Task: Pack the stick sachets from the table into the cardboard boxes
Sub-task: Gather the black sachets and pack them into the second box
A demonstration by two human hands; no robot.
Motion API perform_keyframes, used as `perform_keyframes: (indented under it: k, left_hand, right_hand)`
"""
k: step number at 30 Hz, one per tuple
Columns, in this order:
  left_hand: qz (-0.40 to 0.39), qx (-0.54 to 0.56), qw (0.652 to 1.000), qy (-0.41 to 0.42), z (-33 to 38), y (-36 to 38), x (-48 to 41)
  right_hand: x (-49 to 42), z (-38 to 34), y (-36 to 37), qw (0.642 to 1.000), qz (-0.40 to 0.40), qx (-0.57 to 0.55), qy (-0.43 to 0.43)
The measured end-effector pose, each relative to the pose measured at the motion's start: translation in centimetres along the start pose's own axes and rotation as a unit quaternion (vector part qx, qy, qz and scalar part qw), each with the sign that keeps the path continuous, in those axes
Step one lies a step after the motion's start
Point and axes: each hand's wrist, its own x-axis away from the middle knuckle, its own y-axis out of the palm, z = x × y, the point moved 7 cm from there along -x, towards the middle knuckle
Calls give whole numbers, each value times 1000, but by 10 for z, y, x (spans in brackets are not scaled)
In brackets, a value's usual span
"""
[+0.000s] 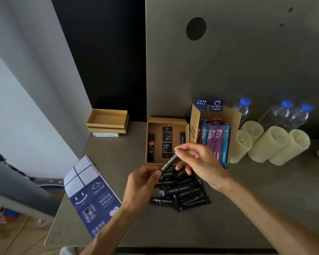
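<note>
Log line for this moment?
left hand, right hand: both pinch one black sachet | sachet pile: on table | flat box: open, few sachets inside

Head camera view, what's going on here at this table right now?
A person is packing. The left hand pinches the near end of one dark stick sachet and the right hand its far end, just over the front edge of the open flat box. That box holds a couple of sachets and two black cards. A pile of dark sachets lies on the table under the hands. The taller box beside it holds blue and purple sachets.
</note>
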Motion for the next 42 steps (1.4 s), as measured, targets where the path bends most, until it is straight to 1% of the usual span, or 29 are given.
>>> perform_keyframes:
  k: [2, 4, 6, 9, 10, 12, 14, 16, 18, 20, 22, 24, 27, 29, 32, 34, 37, 42]
  left_hand:
    - [-12, -2, 1000, 0, 2, 0, 1]
    - [-24, 12, 1000, -6, 3, 1, 2]
    - [-36, 1, 999, -11, 3, 0, 2]
    - [-61, -42, 997, -19, 1, -1, 3]
    - [-56, -51, 997, -20, 0, -3, 2]
    - [-22, -83, 996, -13, 0, -11, -1]
    - [-1, -140, 990, 19, 7, -14, -7]
    - [-23, -182, 982, 47, 15, -7, -14]
    - [-59, -216, 973, 46, 16, 4, -24]
    - [-69, -247, 966, 26, 8, 11, -35]
    - [-39, -245, 969, -4, -1, 10, -49]
    - [-11, -238, 971, -31, -9, 11, -66]
    - [-24, -256, 966, -39, -16, 33, -98]
    - [-46, -255, 965, -49, -22, 52, -119]
    - [-66, -275, 957, -70, -31, 75, -140]
    - [-58, -303, 948, -77, -37, 81, -147]
    - [-32, -344, 936, -70, -41, 82, -152]
    - [-31, -351, 934, -67, -41, 80, -151]
  right_hand:
    - [-3, 0, 3, 1000, 0, 22, 6]
    - [-6, 1, 0, 1000, 18, 18, 16]
    - [-10, 0, -2, 999, 29, 11, 21]
    - [-16, -2, -1, 999, 29, 35, 21]
    - [-18, -4, -1, 998, 29, 48, 18]
    - [-22, -8, -2, 996, 28, 84, 3]
    - [-24, -12, 1, 992, 19, 122, -14]
    - [-24, -12, 7, 988, 10, 152, -25]
    - [-23, -10, 11, 986, 17, 162, -29]
    - [-21, -3, 10, 988, 36, 150, -10]
    - [-14, 12, 4, 985, 48, 162, 36]
    - [-5, 31, 1, 975, 17, 205, 82]
    - [11, 57, 1, 953, -35, 274, 123]
    - [19, 67, -1, 943, -36, 305, 128]
    - [24, 78, -7, 935, -10, 330, 129]
    - [27, 86, -11, 931, 5, 342, 131]
    - [32, 95, -13, 930, 6, 343, 134]
    - [39, 102, -18, 934, 14, 333, 129]
